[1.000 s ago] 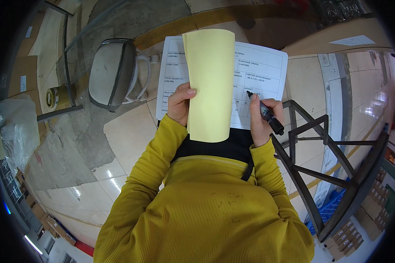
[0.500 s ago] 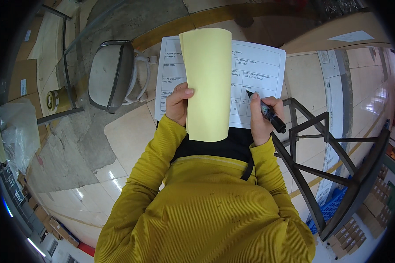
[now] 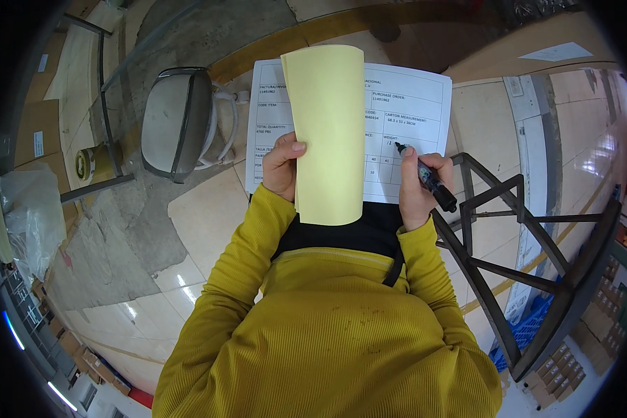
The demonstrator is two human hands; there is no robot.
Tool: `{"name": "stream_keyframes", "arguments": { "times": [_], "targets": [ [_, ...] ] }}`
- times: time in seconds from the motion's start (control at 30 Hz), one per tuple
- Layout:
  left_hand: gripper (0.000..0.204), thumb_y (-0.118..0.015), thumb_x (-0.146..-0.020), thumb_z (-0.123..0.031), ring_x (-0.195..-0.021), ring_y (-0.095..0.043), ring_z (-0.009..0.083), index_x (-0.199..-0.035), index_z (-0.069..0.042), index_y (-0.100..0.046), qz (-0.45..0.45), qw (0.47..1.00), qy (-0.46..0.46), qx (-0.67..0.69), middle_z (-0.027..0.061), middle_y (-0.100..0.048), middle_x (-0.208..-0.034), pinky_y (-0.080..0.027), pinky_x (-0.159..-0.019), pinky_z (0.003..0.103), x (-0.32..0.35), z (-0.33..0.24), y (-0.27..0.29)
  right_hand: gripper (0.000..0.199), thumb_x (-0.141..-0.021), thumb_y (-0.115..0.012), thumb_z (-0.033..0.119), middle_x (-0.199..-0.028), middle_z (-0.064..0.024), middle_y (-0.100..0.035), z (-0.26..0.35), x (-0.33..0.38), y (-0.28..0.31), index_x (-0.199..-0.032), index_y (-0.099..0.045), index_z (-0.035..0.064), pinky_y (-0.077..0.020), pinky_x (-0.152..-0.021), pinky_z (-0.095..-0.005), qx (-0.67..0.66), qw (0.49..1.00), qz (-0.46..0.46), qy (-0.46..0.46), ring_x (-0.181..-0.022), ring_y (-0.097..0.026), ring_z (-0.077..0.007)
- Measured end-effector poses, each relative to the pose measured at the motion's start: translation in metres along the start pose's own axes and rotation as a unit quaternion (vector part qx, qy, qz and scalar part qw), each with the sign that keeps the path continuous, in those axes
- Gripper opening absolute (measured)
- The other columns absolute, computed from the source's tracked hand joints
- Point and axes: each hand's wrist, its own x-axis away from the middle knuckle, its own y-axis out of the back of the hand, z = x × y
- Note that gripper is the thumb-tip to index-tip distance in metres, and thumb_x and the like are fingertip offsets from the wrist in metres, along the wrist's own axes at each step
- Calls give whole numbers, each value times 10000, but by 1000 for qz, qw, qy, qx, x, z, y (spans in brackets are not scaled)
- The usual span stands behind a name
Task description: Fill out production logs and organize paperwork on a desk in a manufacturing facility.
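Observation:
A white printed form (image 3: 412,97), with boxes and lines of text, lies in front of me above my lap. Across its middle stands a folded or curled yellow paper sheet (image 3: 331,139), which hides part of the print. My left hand (image 3: 281,164) grips the yellow paper at its left edge, thumb on top. In my right hand (image 3: 419,184) is a black marker (image 3: 435,187), its tip at a box on the right half of the form. A small fresh-looking dark mark shows just left of the tip.
A grey padded chair (image 3: 177,125) stands at the left, near a tape roll (image 3: 87,165) and plastic wrap (image 3: 31,209). Dark metal frame legs (image 3: 508,279) rise close on the right, with a blue crate (image 3: 526,327) behind. Cardboard (image 3: 529,52) lies at the far right.
The marker tip has shifted slightly right, and a small dark stroke now shows beside it on the form. My left hand keeps its grip on the yellow paper.

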Motion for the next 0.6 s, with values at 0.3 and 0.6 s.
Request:
{"name": "stream_keyframes", "arguments": {
  "times": [0.3, 0.6],
  "targets": [
    [415, -501, -748, -101, -888, -633, 282, -1100, 118, -512, 29, 999, 12, 21, 220, -608, -1012, -517, -815, 360, -1, 0, 0, 228, -743, -697, 79, -665, -9, -496, 0, 0, 2, -738, -470, 65, -379, -557, -210, -5, 1000, 4, -20, -589, -441, -65],
    [445, -511, -743, -120, -891, -631, 286, -1121, 115, -499, 15, 1000, 9, 13, 219, -602, -1028, -518, -814, 366, 0, 0, -1, 227, -744, -692, 101, -632, -22, -512, 2, -2, -1, -730, -470, 57, -382, -529, -230, 7, 1000, -18, -2, -559, -452, -81]
  ]
}}
